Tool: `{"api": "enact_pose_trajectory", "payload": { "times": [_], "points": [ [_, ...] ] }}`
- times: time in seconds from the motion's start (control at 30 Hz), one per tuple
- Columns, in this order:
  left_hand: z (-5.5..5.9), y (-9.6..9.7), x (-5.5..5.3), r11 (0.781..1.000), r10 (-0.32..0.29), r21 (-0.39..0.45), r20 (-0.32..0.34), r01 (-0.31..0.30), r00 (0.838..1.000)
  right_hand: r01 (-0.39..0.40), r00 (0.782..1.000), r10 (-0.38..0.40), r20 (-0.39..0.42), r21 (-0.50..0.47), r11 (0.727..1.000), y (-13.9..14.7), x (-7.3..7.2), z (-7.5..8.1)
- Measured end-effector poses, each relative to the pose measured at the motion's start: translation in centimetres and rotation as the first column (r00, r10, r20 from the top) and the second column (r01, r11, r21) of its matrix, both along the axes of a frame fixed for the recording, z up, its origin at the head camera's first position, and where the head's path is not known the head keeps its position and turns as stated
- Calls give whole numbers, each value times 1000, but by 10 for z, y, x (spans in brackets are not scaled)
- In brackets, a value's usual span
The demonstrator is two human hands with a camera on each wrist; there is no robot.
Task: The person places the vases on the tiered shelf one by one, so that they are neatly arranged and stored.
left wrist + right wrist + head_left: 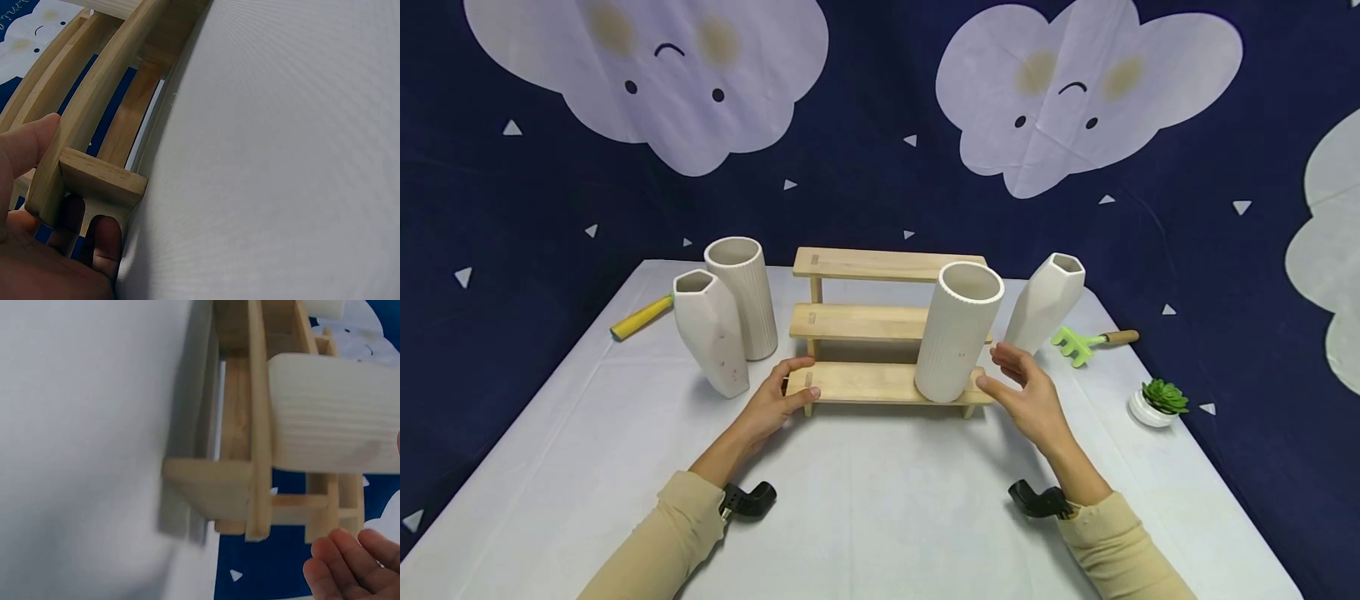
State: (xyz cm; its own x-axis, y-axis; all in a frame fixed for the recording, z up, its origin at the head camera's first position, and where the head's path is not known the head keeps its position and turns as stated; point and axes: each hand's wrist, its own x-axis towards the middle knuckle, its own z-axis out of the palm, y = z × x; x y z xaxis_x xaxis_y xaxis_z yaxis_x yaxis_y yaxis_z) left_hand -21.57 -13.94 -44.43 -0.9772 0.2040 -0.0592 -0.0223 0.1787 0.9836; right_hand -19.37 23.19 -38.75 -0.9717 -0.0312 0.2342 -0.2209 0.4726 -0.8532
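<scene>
A three-tier wooden shelf point(865, 382) stands on the table. My left hand point(777, 393) grips the left end of its lowest tier, thumb on top and fingers curled beneath, as the left wrist view shows. On the right part of that tier stands a ribbed white cylinder vase point(953, 342), upright. Beside the shelf's right end is my right hand point(1030, 398), its fingers relaxed and apart from the wood in the right wrist view. The thumb lies near the vase; whether it touches cannot be told. Behind this hand a faceted white vase point(1043, 304) stands.
Left of the shelf stand a second faceted vase point(711, 337) and another ribbed vase point(748, 300), close together. A yellow-handled tool point(642, 317) lies at the far left. On the right are a green toy rake point(1078, 343) and a small potted succulent point(1159, 403).
</scene>
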Motion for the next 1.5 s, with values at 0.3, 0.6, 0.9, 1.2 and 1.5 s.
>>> {"api": "enact_pose_trajectory", "payload": {
  "times": [0.3, 0.6, 0.9, 1.2, 1.5],
  "points": [
    [0, 0, 1, 1000, 0, 7, 6, 0, 1000, 0, 1000, 0, 10, 65, 998, 14, -4, -13],
    [1, 0, 2, 1000, -3, 5, 5, 3, 1000, -20, 1000, 18, 22, 113, 993, 23, -11, -22],
    [1, 0, 1, 1000, 1, 6, 9, -1, 1000, -89, 995, 83, 63, 102, 991, 28, -18, -28],
    [0, 0, 1, 1000, -2, 11, 6, 2, 1000, -135, 989, 126, 75, 144, 980, 30, -27, -37],
    [0, 0, 1, 1000, -2, 10, 5, 2, 1000, -165, 985, 155, 71, 170, 971, 29, -29, -41]
  ]
}}
